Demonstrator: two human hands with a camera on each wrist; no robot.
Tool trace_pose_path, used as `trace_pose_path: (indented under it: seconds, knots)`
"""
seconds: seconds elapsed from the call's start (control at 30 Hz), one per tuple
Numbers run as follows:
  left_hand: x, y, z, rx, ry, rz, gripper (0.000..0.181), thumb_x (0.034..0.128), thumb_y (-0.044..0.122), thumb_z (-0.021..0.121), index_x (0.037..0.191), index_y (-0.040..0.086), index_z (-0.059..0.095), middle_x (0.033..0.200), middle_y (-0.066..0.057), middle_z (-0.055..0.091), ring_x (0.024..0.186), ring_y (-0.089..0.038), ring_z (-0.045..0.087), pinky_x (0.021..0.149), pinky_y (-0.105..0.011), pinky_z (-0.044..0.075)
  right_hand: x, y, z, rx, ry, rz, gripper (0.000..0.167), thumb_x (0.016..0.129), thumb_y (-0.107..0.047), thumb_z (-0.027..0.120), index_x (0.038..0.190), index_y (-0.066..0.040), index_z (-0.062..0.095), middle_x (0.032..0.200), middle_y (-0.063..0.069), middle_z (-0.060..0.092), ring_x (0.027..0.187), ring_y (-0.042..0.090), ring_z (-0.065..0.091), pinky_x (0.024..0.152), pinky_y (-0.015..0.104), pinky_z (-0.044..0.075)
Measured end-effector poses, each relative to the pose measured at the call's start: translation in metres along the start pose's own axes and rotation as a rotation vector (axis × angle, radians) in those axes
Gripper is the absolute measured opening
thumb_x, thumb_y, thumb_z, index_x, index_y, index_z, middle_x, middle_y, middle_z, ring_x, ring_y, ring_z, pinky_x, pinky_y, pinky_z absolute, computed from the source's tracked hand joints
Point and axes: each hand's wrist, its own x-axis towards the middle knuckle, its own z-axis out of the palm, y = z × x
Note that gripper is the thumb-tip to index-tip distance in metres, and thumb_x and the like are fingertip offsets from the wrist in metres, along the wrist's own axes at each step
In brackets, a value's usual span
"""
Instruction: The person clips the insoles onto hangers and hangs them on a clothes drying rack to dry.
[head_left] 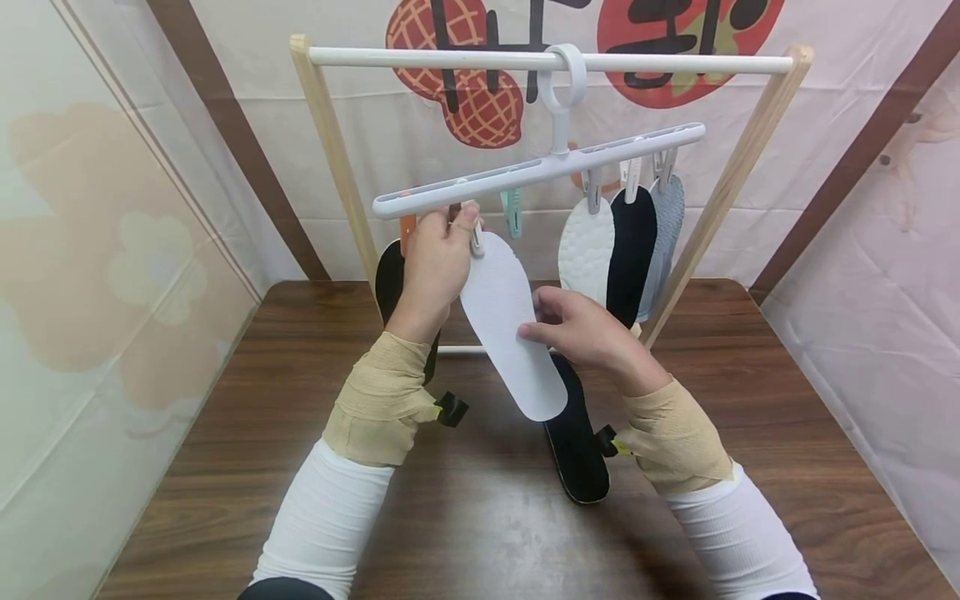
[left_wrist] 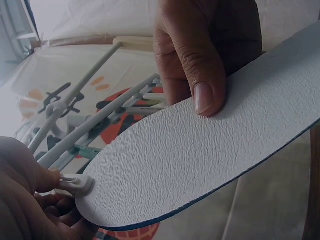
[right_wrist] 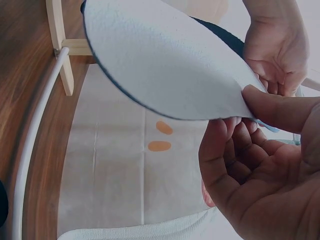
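Note:
A white insole [head_left: 510,325] with a wrinkled face and a thin blue edge [left_wrist: 195,201] slants down from the hanger [head_left: 480,177]. At its upper end sits a white clothes peg [left_wrist: 75,183], its jaws over the insole's tip. My left hand [head_left: 442,267] pinches this peg between thumb and fingers, just under the hanger's left arm. Lower down, my right hand [head_left: 588,329] holds the insole's right edge, thumb on the white face and fingertips behind, as the right wrist view also shows.
From the hanger's right arm hang a white insole [head_left: 585,250], a black one [head_left: 633,250] and a grey one [head_left: 667,242]. Another black insole [head_left: 388,275] hangs left by an orange peg [head_left: 407,229]. A teal peg [head_left: 512,212] dangles mid-hanger. One black insole [head_left: 581,450] lies on the table.

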Motion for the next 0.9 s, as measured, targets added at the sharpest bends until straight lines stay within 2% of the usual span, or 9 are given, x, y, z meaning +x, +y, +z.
trace_pose_path:
  seconds: [0.3,0.7,0.9]
  knots:
    - [0.0021,-0.0031,-0.0007,0.000,-0.004,0.005,0.035,0.1064,0.029,0.052,0.130,0.004,0.061,0.113,-0.013,0.069,0.108,-0.023,0.061,0.095,-0.039,0.047,0.0014,0.0012,0.0019,0.017,0.003,-0.004,0.019,0.096,-0.009,0.068,0.110,0.001,0.060,0.098,0.015,0.069,0.087,0.025,0.063,0.080,0.039,0.055]
    - [0.0039,-0.0034,-0.0015,0.022,-0.002,-0.010,0.039,0.1053,0.028,0.055,0.137,0.006,0.058,0.127,-0.013,0.063,0.121,-0.023,0.053,0.112,-0.039,0.037,0.0033,0.0020,0.0029,0.027,0.002,-0.006,0.020,0.096,-0.009,0.069,0.110,0.001,0.060,0.097,0.015,0.070,0.087,0.025,0.063,0.080,0.039,0.054]
    - [0.0040,-0.0032,-0.0011,-0.002,-0.004,-0.015,0.038,0.1052,0.028,0.056,0.136,0.006,0.059,0.126,-0.014,0.063,0.122,-0.024,0.052,0.113,-0.038,0.036,0.0044,0.0031,0.0034,0.022,0.008,0.005,0.021,0.096,-0.011,0.069,0.111,0.001,0.060,0.097,0.015,0.070,0.088,0.026,0.063,0.081,0.040,0.054]
